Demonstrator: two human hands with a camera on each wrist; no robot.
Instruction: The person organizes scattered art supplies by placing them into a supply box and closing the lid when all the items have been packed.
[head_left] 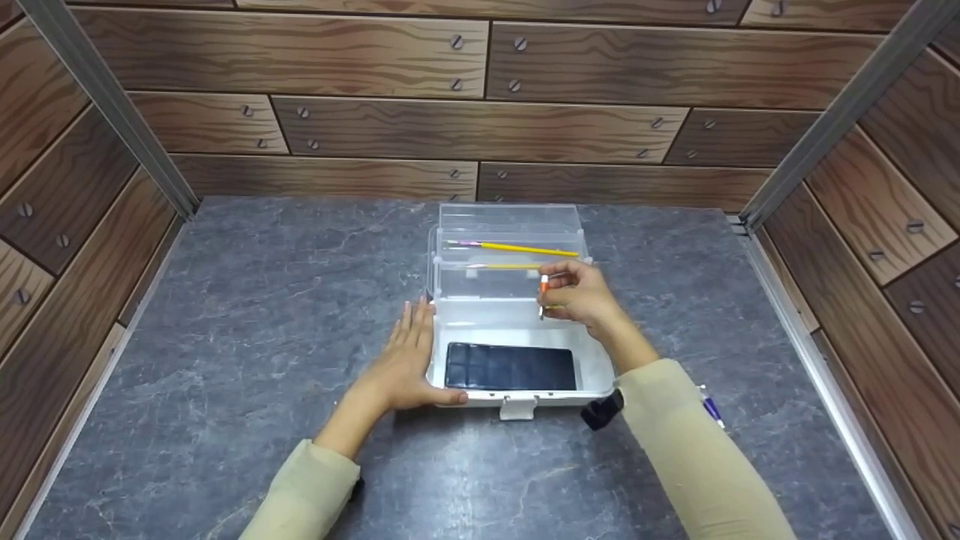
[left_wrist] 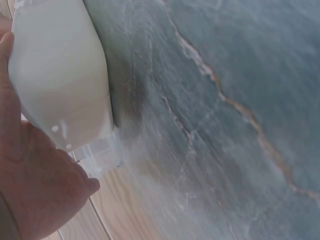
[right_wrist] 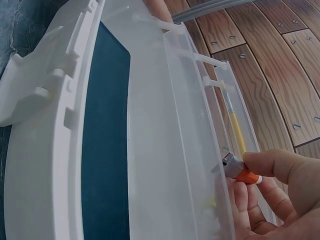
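An open white plastic box (head_left: 600, 367) with clear fold-out trays (head_left: 510, 217) stands before me. A dark flat rectangle like a smartphone (head_left: 510, 367) lies in its base. My left hand (head_left: 405, 371) rests against the box's left side, fingers straight, thumb over the front rim. Above the box's right part, my right hand (head_left: 581, 296) pinches a small orange lighter-like item (right_wrist: 245, 175) with a metal end and a white end, beside a clear tray wall. A yellow-handled paintbrush (head_left: 529, 249) lies in a tray; a second yellow strip below it is partly hidden by my right hand.
A white latch (head_left: 517, 409) hangs at the box's front. To the right, a purple and white item (head_left: 711, 409) lies on the grey marbled tabletop (head_left: 285, 300), partly hidden by my sleeve. Wood-patterned walls and metal posts (head_left: 832, 112) surround the table.
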